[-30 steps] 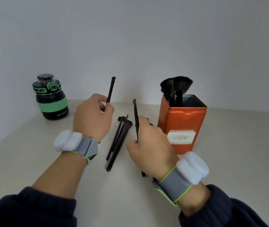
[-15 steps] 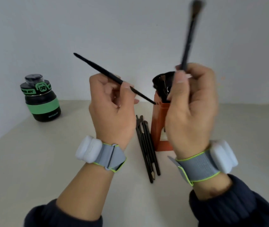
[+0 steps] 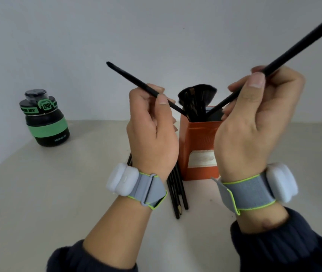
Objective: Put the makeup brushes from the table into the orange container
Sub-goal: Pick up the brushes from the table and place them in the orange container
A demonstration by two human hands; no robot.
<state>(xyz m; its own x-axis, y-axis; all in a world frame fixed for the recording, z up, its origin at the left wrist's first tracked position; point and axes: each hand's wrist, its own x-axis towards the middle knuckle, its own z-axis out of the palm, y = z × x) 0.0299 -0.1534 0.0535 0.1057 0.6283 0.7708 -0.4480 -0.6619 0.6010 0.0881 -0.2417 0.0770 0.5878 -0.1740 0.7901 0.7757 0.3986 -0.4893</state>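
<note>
orange container [image 3: 199, 146] upright on table [image 3: 58, 193], rigid tin, steady enough for one-handed drops, already stuffed with brushes, fan brush [image 3: 197, 95] sticking out top. black and green bottle [image 3: 45, 118] well apart at left, irrelevant. right hand [image 3: 254, 122] clamped on long black brush [image 3: 285, 57], lower tip at container mouth. left hand [image 3: 152, 130] pinched around thin black brush [image 3: 136, 81], tip also at rim. remaining brushes [image 3: 176, 193] in bundle on table just beside container, partly hidden behind left wrist. probably light, stiff, smooth-handled, a bit slippery; best gripped mid-handle, bristles soft and likely crushable.
</note>
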